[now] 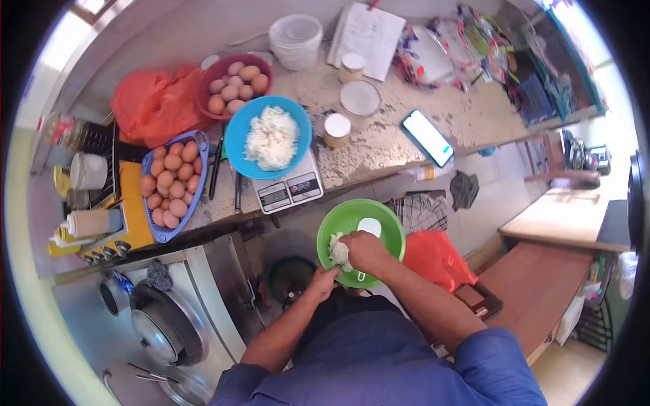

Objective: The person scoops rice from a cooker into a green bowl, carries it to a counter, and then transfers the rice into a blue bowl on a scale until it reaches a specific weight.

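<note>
A green bowl (391, 233) is in front of my body, just below the worktop's front edge. My left hand (323, 283) grips its lower left rim. Inside the bowl my right hand (365, 253) is closed around part of a clump of white rice (339, 252); its fingertips are partly hidden. A white rice scoop (370, 226) lies in the bowl, its handle passing under my right hand. On the worktop, a blue bowl (304, 128) heaped with rice rests on a white kitchen scale (311, 184).
Eggs fill a purple basket (160, 235) and a maroon bowl (202, 95) at the left. A phone (428, 138), lidded jars (336, 130), a white tub (296, 47) and an open notebook (376, 34) are on the worktop. Pans (157, 331) are at lower left.
</note>
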The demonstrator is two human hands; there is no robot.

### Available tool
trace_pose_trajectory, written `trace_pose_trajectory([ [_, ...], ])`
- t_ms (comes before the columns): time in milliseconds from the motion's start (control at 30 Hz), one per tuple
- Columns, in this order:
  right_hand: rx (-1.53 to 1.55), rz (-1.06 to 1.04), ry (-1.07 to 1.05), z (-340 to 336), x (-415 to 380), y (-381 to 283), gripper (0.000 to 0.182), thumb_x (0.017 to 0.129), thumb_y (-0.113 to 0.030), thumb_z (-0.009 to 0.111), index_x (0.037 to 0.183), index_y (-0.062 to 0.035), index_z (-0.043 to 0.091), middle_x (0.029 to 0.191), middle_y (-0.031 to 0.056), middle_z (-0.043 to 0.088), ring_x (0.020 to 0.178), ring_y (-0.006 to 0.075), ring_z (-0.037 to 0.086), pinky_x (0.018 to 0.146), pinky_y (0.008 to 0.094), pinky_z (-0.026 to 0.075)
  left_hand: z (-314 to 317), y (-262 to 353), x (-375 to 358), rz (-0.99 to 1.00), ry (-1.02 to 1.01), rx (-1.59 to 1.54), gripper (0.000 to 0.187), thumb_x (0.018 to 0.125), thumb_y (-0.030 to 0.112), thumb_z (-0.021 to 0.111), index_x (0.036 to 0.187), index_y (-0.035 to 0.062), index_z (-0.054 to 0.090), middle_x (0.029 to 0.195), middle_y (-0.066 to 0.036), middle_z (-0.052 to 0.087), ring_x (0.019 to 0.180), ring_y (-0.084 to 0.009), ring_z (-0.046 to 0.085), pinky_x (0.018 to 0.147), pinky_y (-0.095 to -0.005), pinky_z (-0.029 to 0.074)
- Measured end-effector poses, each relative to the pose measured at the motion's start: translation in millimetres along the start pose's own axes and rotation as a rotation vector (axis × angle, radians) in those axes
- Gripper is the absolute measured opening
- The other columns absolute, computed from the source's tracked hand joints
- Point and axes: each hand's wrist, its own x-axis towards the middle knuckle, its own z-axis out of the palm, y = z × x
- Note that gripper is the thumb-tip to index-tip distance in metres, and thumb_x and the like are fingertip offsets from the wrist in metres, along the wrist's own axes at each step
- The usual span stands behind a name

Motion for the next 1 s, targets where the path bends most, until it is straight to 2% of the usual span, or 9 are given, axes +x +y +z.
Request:
trace_pose_trajectory([
  [133,-0.015,0.011,0.024,29,-27,33,0.03,0.072,-0.018,0.067,0.099,-0.0074,0.068,0.094,0.0162,0.066,0.092,0.0317,0.064,0.081,0.0419,0.052,14,-8,-3,-0.032,-0.043,0.099,0.05,0.08,-0.003,0.051,0.127,0.0106,0.046,0.114,-0.006,0.058,0.097,-0.0216,0.063,0.078,-0.038,0.055],
  [167,-0.14,-0.015,0.025,37,-32,38,0.028,0.073,-0.019,0.066,0.098,-0.0076,0.067,0.093,0.0151,0.067,0.092,0.0298,0.064,0.08,0.0407,0.052,19,-11,-6,-0.021,-0.042,0.072,0.049,0.08,-0.004,0.051,0.126,0.0098,0.047,0.112,-0.006,0.058,0.097,-0.0212,0.062,0.079,-0.0376,0.055],
  [300,-0.327,-0.1,0.024,51,-51,51,0.022,0.078,-0.018,0.06,0.097,-0.0085,0.067,0.09,0.0121,0.067,0.09,0.0261,0.065,0.076,0.0376,0.051,42,-16,-20,-0.003,-0.048,0.072,0.049,0.079,-0.006,0.05,0.126,0.0095,0.046,0.112,-0.006,0.058,0.098,-0.021,0.062,0.079,-0.0382,0.055],
  [500,-0.312,-0.222,-0.005,43,-72,59,0.023,0.077,-0.018,0.059,0.095,-0.0055,0.065,0.088,0.0106,0.067,0.087,0.0272,0.065,0.076,0.0377,0.052,59,-29,-35,0.071,-0.048,0.051,0.049,0.08,-0.006,0.048,0.127,0.0093,0.047,0.116,-0.007,0.057,0.104,-0.0235,0.06,0.086,-0.0434,0.054],
  [567,-0.238,-0.261,0.089,49,-79,51,0.023,0.076,-0.018,0.059,0.094,-0.0046,0.065,0.087,0.011,0.066,0.086,0.0274,0.065,0.076,0.038,0.052,62,-30,-40,0.073,-0.03,-0.009,0.048,0.079,-0.005,0.05,0.125,0.0081,0.046,0.113,-0.006,0.057,0.096,-0.0187,0.061,0.074,-0.0332,0.055],
  [600,-0.16,-0.296,0.178,49,-82,47,0.023,0.076,-0.018,0.06,0.093,-0.0038,0.065,0.086,0.0113,0.065,0.086,0.0277,0.065,0.076,0.0383,0.051,65,-35,-40,0.081,-0.033,-0.021,0.048,0.079,-0.005,0.05,0.125,0.0081,0.046,0.113,-0.006,0.057,0.096,-0.0187,0.061,0.074,-0.0332,0.055],
  [667,-0.165,-0.313,0.185,48,-80,39,0.024,0.075,-0.018,0.06,0.093,-0.0032,0.064,0.085,0.0122,0.064,0.084,0.028,0.064,0.076,0.0385,0.051,61,-38,-42,0.117,-0.005,0.128,0.047,0.079,-0.005,0.051,0.125,0.0071,0.047,0.111,-0.006,0.058,0.093,-0.0165,0.061,0.07,-0.031,0.054],
  [867,-0.305,-0.329,0.184,42,-68,45,0.019,0.074,-0.017,0.06,0.087,-0.0038,0.065,0.083,0.0113,0.063,0.081,0.0276,0.064,0.075,0.0382,0.052,66,-38,-57,0.198,0.015,0.163,0.05,0.078,-0.004,0.053,0.125,0.0085,0.044,0.102,-0.004,0.056,0.083,-0.0143,0.061,0.064,-0.0288,0.052],
  [1000,-0.263,-0.265,0.137,28,-66,48,0.017,0.075,-0.016,0.059,0.084,-0.0035,0.067,0.082,0.0129,0.067,0.08,0.0279,0.066,0.071,0.0401,0.054,63,-40,-55,0.222,0.018,0.075,0.05,0.079,-0.006,0.05,0.127,0.0086,0.044,0.107,-0.005,0.059,0.094,-0.0187,0.063,0.073,-0.0334,0.056],
])
